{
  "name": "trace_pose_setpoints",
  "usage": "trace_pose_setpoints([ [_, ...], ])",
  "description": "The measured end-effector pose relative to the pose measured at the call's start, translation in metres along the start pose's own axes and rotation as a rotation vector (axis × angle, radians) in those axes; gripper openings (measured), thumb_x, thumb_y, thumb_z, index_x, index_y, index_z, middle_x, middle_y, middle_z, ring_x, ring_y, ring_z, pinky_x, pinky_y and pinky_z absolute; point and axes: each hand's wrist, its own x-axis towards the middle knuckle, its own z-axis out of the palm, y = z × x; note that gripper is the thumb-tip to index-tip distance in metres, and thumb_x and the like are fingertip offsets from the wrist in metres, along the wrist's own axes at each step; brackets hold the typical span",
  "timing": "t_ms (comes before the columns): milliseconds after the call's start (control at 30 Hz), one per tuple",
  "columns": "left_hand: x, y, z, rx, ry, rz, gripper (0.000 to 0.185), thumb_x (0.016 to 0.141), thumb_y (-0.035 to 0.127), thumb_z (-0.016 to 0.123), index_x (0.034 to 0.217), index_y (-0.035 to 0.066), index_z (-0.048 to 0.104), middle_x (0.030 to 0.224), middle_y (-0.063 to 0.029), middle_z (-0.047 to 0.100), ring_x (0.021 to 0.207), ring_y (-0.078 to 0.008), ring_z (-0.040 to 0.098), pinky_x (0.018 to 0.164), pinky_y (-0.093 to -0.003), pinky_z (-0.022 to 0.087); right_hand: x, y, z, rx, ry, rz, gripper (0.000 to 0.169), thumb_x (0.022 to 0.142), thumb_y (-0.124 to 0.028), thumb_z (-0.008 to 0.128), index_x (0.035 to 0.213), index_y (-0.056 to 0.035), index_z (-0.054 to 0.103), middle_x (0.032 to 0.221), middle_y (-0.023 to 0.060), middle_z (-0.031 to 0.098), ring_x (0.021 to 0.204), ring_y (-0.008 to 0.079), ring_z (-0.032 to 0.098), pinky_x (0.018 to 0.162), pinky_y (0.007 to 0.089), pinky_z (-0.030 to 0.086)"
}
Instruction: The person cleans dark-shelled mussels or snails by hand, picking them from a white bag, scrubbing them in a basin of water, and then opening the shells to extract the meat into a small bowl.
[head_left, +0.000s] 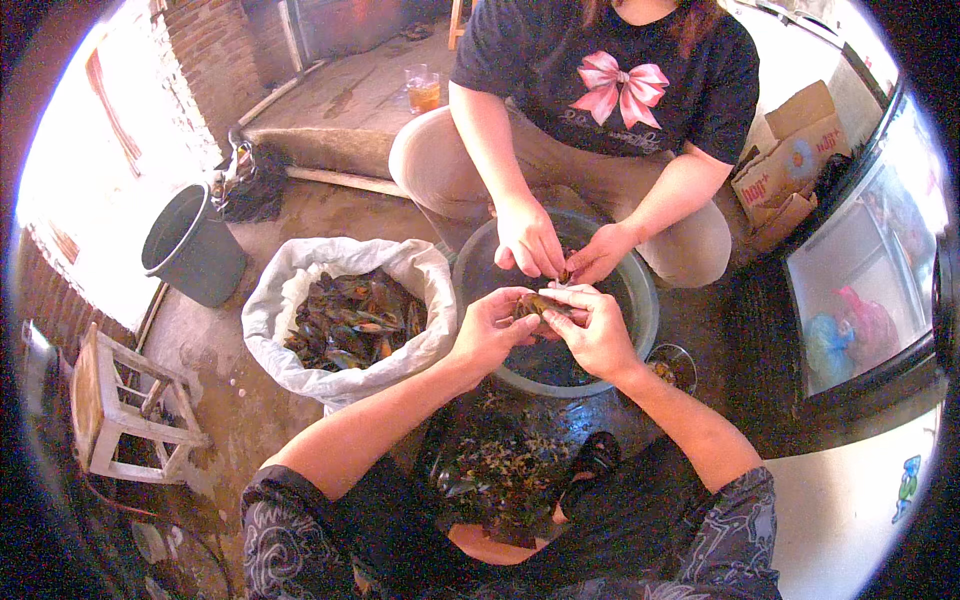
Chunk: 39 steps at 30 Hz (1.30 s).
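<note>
My left hand (501, 322) and my right hand (592, 326) meet over a large round basin (645, 315), both gripping a dark mussel (546, 304) between their fingers. Whether the shell is parted cannot be told. Just beyond, a person seated opposite holds a small thing, probably a mussel, in both hands over the same basin. To the left of the basin stands a white woven sack (274, 356) with its rim rolled down, full of dark mussels (356, 322). Below my hands, dark and pale scraps (510, 457) are spread in front of me.
A glass bowl (679, 367) with small pieces sits against the basin's right side. A dark bucket (199, 247) and a wooden stool (135, 409) are at left. A glass-fronted cabinet (862, 292) and a torn cardboard box (787, 165) stand at right. Glasses (424, 94) rest on a ledge behind.
</note>
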Motion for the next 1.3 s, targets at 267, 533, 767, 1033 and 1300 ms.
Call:
trace_pose_setpoints([
  [267, 0.0, 0.012, 0.002, 0.016, -0.066, 0.039, 0.04, 0.092, 0.01, 0.06, 0.129, 0.002, 0.049, 0.117, -0.0076, 0.061, 0.097, -0.014, 0.061, 0.08, -0.0279, 0.052, -0.002, -0.036, -0.007, -0.214, -0.002, -0.016, 0.023, 0.08, -0.001, 0.062, 0.103, -0.0002, 0.064, 0.097, 0.019, 0.065, 0.086, 0.0324, 0.066, 0.077, 0.0375, 0.052],
  [533, -0.006, 0.021, 0.001, -0.009, -0.015, 0.04, 0.035, 0.091, 0.011, 0.062, 0.124, 0.001, 0.054, 0.109, -0.0049, 0.064, 0.095, -0.0107, 0.061, 0.076, -0.0262, 0.053, -0.002, -0.043, -0.014, -0.613, -0.054, -0.456, 0.023, 0.073, -0.005, 0.069, 0.095, -0.003, 0.066, 0.116, 0.0146, 0.054, 0.106, 0.0328, 0.054, 0.091, 0.0421, 0.045],
  [767, -0.007, 0.026, -0.001, 0.042, -0.044, 0.026, 0.04, 0.091, 0.012, 0.063, 0.126, -0.002, 0.052, 0.112, -0.0069, 0.063, 0.097, -0.0129, 0.06, 0.082, -0.0277, 0.051, -0.002, -0.046, -0.009, -0.671, -0.054, -0.484, 0.017, 0.075, -0.008, 0.068, 0.09, -0.001, 0.067, 0.114, 0.015, 0.055, 0.106, 0.0327, 0.053, 0.093, 0.0427, 0.044],
  [1033, -0.011, 0.024, -0.004, 0.07, -0.093, -0.027, 0.04, 0.092, 0.015, 0.062, 0.127, -0.002, 0.051, 0.107, -0.0059, 0.063, 0.091, -0.012, 0.06, 0.079, -0.0265, 0.05, -0.002, -0.053, -0.007, -0.699, -0.128, -0.493, 0.012, 0.076, -0.005, 0.062, 0.085, 0.0016, 0.062, 0.106, 0.0138, 0.055, 0.103, 0.0319, 0.054, 0.09, 0.0416, 0.046],
  [1300, -0.01, 0.023, -0.005, -0.027, -0.167, -0.094, 0.034, 0.094, 0.018, 0.059, 0.123, 0.001, 0.053, 0.088, 0.0006, 0.061, 0.074, -0.0068, 0.055, 0.068, -0.0222, 0.048, -0.003, -0.044, -0.006, -0.491, -0.152, -0.383, 0.012, 0.085, -0.005, 0.055, 0.094, 0.0039, 0.057, 0.104, 0.0187, 0.054, 0.095, 0.0352, 0.057, 0.085, 0.0419, 0.048],
])
